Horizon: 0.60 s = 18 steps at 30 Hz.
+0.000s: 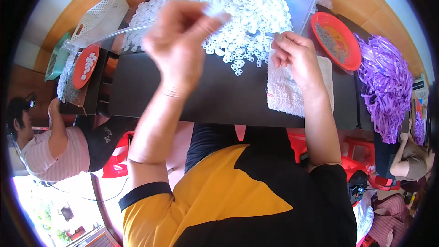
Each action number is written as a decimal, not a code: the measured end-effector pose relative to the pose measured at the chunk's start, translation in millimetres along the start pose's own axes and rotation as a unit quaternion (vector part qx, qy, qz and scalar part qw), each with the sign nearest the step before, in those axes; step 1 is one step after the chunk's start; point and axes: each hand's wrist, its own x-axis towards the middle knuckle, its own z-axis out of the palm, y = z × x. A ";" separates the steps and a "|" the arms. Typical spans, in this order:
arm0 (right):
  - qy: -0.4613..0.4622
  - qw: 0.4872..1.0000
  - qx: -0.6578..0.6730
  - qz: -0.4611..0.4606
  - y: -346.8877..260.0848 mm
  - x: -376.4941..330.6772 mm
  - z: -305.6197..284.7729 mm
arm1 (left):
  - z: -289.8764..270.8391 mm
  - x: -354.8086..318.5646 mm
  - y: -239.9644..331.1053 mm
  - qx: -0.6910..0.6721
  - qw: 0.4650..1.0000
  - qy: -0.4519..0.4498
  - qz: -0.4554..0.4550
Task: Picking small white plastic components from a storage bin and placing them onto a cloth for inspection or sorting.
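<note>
My left hand (180, 41), smeared by motion, is raised in front of the pile, its thumb and forefinger pinched together. A whitish blur shows at its fingertips, too unclear to name. Over the towel's upper edge is my right hand (297, 57), fingers curled and thumb against the forefinger; anything inside is hidden. Beyond both hands lies a heap of small white plastic pieces with holes (251, 20), spilling from a clear plastic bin (307, 0) onto the dark table (219, 87). A folded pale towel (283, 91) lies partly under my right forearm.
An orange-red bowl (343, 55) with small grey pieces stands at the right, beside a heap of purple ribbons (384, 82). On the left are a red plate with white pieces (77, 77), a white basket (103, 16) and a seated person (55, 148). Another person (409, 160) sits at the right.
</note>
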 end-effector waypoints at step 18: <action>0.025 0.913 -0.340 -0.222 -10.2 -36.1 -23.3 | 22.3 -36.6 -64.1 0.239 0.912 -0.289 0.165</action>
